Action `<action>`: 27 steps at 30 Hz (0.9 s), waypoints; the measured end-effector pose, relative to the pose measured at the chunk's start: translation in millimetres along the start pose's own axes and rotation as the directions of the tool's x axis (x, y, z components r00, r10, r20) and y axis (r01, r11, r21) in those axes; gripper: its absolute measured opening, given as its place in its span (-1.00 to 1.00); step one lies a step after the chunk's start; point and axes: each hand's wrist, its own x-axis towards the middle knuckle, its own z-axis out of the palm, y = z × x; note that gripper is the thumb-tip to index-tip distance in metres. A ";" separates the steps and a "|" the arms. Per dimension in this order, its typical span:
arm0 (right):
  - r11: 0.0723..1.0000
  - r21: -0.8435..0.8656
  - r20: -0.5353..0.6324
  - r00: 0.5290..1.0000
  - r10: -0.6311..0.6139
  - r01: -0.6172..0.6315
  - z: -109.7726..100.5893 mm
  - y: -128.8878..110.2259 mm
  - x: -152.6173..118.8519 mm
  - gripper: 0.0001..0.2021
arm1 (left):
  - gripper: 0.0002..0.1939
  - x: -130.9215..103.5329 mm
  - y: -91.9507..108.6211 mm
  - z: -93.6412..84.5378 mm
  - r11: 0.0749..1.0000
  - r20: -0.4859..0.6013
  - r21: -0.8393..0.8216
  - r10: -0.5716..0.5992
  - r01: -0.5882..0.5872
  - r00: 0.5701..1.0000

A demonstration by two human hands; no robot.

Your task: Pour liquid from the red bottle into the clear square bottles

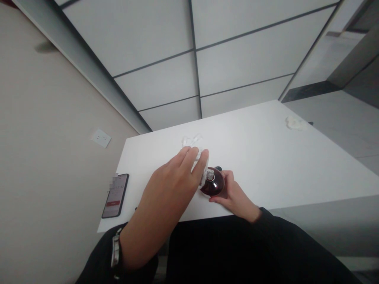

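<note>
A dark red-brown round bottle (212, 187) stands near the front edge of the white table (254, 157), its clear ridged neck uncovered. My right hand (233, 193) grips the bottle's right side, fingers behind it and thumb in front. From the left, my left hand (180, 173) reaches over, its fingers closed around a clear, transparent object (204, 177) that sits against the left of the bottle's neck; the fingers hide most of it. Just beyond the bottle, near my right fingertips, a small black round item (218, 168) shows.
Crumpled clear plastic (192, 139) lies beyond my left hand. A phone (116, 196) with a lit screen rests at the table's left edge. A whitish flat item (296, 123) is at the far right. White panelled doors (166, 83) rise behind the table; a wall stands at left.
</note>
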 end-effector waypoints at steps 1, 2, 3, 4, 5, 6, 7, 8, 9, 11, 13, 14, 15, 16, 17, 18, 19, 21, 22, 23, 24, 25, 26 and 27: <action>1.000 -0.001 0.001 1.000 -0.001 0.001 0.0 -0.2 0.0 -0.33 | -0.44 0.1 -0.1 0.3 1.000 -0.006 0.006 0.001 -0.001 1.000; 1.000 -0.003 0.002 1.000 -0.001 0.001 -0.1 -0.5 -0.1 -0.33 | -0.44 0.3 -0.1 0.8 1.000 -0.015 0.009 0.004 -0.004 1.000; 1.000 -0.003 0.002 1.000 0.000 0.000 -0.2 -0.8 -0.1 -0.33 | -0.43 0.6 -0.1 1.2 1.000 -0.024 0.009 0.007 -0.007 1.000; 1.000 -0.004 0.003 1.000 0.001 -0.001 -0.2 -1.0 -0.2 -0.34 | -0.43 0.9 0.0 1.6 1.000 -0.032 0.008 0.009 -0.009 0.999; 1.000 -0.005 0.004 1.000 0.003 -0.003 -0.2 -1.2 -0.2 -0.34 | -0.42 1.2 0.1 2.0 1.000 -0.038 0.006 0.010 -0.010 0.999; 1.000 -0.006 0.004 1.000 0.004 -0.004 -0.1 -1.4 -0.1 -0.34 | -0.42 1.4 0.2 2.2 1.000 -0.042 0.003 0.009 -0.009 0.999; 1.000 -0.007 0.004 1.000 0.005 -0.005 -0.1 -1.5 -0.1 -0.34 | -0.42 1.6 0.4 2.3 1.000 -0.044 0.002 0.006 -0.006 0.999; 1.000 -0.008 0.003 1.000 0.005 -0.005 0.0 -1.5 0.0 -0.33 | -0.42 1.6 0.5 2.2 1.000 -0.042 0.002 0.004 -0.004 0.999; 1.000 -0.007 0.002 1.000 0.004 -0.004 0.1 -1.4 0.1 -0.32 | -0.42 1.6 0.5 2.1 1.000 -0.037 0.002 0.002 -0.002 0.999; 1.000 -0.005 0.003 1.000 0.006 -0.006 0.2 -1.4 0.1 -0.32 | -0.42 1.1 0.2 1.6 1.000 -0.028 0.000 -0.003 0.003 1.000; 1.000 -0.002 0.006 1.000 0.013 -0.013 0.2 -1.4 -0.1 -0.32 | -0.43 0.4 -0.4 0.8 1.000 -0.023 -0.003 0.004 -0.004 1.000; 1.000 -0.002 0.007 1.000 0.016 -0.016 0.2 -1.4 -0.2 -0.32 | -0.44 0.1 -0.8 0.2 1.000 -0.022 -0.004 0.010 -0.010 1.000; 1.000 -0.001 0.007 1.000 0.018 -0.018 0.2 -1.4 -0.4 -0.32 | -0.44 -0.1 -1.1 -0.3 1.000 -0.023 -0.003 0.012 -0.012 1.000; 1.000 -0.001 0.006 1.000 0.020 -0.020 0.1 -1.5 -0.5 -0.32 | -0.44 -0.2 -1.3 -0.8 1.000 -0.024 -0.001 0.015 -0.015 1.000; 1.000 0.000 0.005 1.000 0.019 -0.019 0.1 -1.4 -0.6 -0.32 | -0.43 -0.3 -1.5 -1.1 1.000 -0.019 -0.001 0.016 -0.016 1.000; 1.000 0.001 0.003 1.000 0.019 -0.019 0.2 -1.4 -0.7 -0.31 | -0.43 -0.4 -1.7 -1.2 1.000 -0.014 -0.001 0.015 -0.015 1.000; 1.000 0.001 0.002 1.000 0.019 -0.019 0.2 -1.3 -0.7 -0.31 | -0.42 -0.5 -1.8 -1.0 1.000 -0.013 -0.002 0.014 -0.014 1.000; 1.000 0.000 -0.004 1.000 0.021 -0.021 0.2 -1.0 -0.8 -0.31 | -0.42 -0.8 -2.1 -0.1 1.000 -0.006 -0.008 0.015 -0.015 1.000; 1.000 0.000 -0.006 1.000 0.024 -0.024 0.3 -1.0 -0.8 -0.30 | -0.43 -0.9 -2.3 0.5 1.000 -0.003 -0.013 0.013 -0.014 1.000; 1.000 0.000 -0.007 1.000 0.025 -0.025 0.3 -0.9 -0.8 -0.30 | -0.43 -1.0 -2.6 1.1 1.000 -0.003 -0.017 0.012 -0.013 1.000; 1.000 0.000 -0.007 1.000 0.026 -0.026 0.3 -1.0 -0.8 -0.30 | -0.44 -1.0 -3.0 1.6 1.000 -0.002 -0.021 0.014 -0.014 1.000; 1.000 0.002 -0.006 1.000 0.026 -0.026 0.3 -1.1 -0.8 -0.30 | -0.45 -1.0 -3.4 1.9 1.000 0.003 -0.025 0.016 -0.016 1.000; 1.000 0.003 -0.004 1.000 0.024 -0.024 0.3 -1.3 -0.8 -0.30 | -0.46 -1.0 -3.7 2.0 0.999 0.010 -0.027 0.018 -0.018 1.000; 1.000 0.004 -0.002 1.000 0.022 -0.022 0.3 -1.6 -0.7 -0.30 | -0.46 -0.9 -3.9 1.8 0.999 0.015 -0.028 0.022 -0.021 1.000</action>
